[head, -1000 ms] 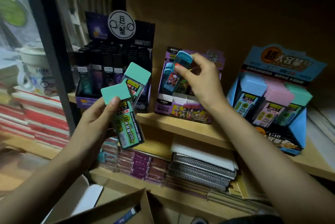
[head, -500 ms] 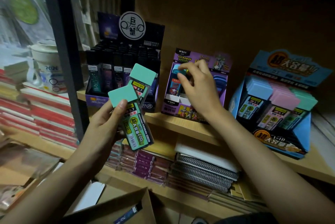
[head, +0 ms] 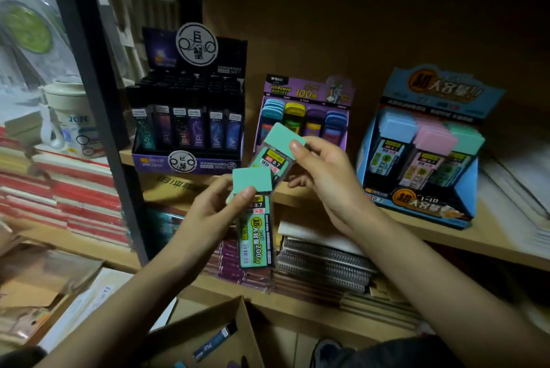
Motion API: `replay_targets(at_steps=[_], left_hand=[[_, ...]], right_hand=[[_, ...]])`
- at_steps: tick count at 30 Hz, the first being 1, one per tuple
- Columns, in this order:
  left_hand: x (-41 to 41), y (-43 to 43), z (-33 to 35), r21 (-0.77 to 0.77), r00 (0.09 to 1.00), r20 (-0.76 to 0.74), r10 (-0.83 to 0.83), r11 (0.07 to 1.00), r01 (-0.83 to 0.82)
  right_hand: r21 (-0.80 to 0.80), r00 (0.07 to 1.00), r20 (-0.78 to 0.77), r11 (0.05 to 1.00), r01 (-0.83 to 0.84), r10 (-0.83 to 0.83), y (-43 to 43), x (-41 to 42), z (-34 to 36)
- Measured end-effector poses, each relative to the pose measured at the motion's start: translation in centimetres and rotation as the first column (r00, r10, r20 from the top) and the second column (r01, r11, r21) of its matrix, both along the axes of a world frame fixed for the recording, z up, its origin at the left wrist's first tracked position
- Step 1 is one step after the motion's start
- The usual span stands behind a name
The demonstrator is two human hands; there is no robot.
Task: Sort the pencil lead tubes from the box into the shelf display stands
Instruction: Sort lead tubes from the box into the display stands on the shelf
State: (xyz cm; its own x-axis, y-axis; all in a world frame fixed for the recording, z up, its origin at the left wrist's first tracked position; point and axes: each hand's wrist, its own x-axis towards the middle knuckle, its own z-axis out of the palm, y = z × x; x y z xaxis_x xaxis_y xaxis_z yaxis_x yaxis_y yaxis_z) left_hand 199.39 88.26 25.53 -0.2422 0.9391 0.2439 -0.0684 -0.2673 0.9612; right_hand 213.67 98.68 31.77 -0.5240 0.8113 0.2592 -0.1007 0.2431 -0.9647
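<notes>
1. My right grip (head: 324, 171) is grasping the upper lead tube (head: 272, 159) by its mint cap, thumb on the front face and fingers curled behind.
2. My left grip (head: 214, 213) is grasping the lower lead tube (head: 257, 233), with the thumb pressed at the bottom edge of its mint cap.
3. Both tubes are held in the air in front of the shelf (head: 491, 236) edge. The upper one tilts, and its lower end is hidden behind the lower tube's cap. I cannot tell whether my left fingers also touch it.
4. Three stands sit on the shelf: a black display stand (head: 229, 61) on the left, a purple display stand (head: 306, 88) in the middle and a blue display stand (head: 428, 91) on the right.
5. The upper tube and my right grip cover the purple stand's lower front.
6. The blue stand holds rows of blue-, pink- and mint-capped tubes.
7. Spiral notebooks (head: 321, 257) lie on the shelf below. A cardboard box (head: 238, 317) sits nearest me with a dark tube (head: 214, 341) inside.
8. The lower tube hangs nearly upright. It has a mint label, a yellow round mark, "0.7" near the cap and "200" along its length.
</notes>
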Motion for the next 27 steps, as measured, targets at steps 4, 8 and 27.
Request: replay_targets(at_steps=[4, 8, 27], left_hand=[[1.7, 1.5, 0.1, 0.055, 0.999, -0.002, 0.044, 0.998, -0.044], [3.9, 3.5, 1.1, 0.078, 0.998, -0.014, 0.058, 0.995, -0.057], [12.3, 8.5, 3.7, 0.129, 0.998, -0.055, 0.039, 0.991, -0.031]], right_hand=[[0.073, 0.993, -0.001, 0.990, 0.120, -0.120, 1.6, 3.6, 0.9], [0.162, 0.966, -0.042, 0.952, 0.258, -0.255, 3.1, 8.2, 2.3], [0.585, 0.856, 0.178, 0.752, 0.305, -0.485, 9.4, 22.3, 4.0]])
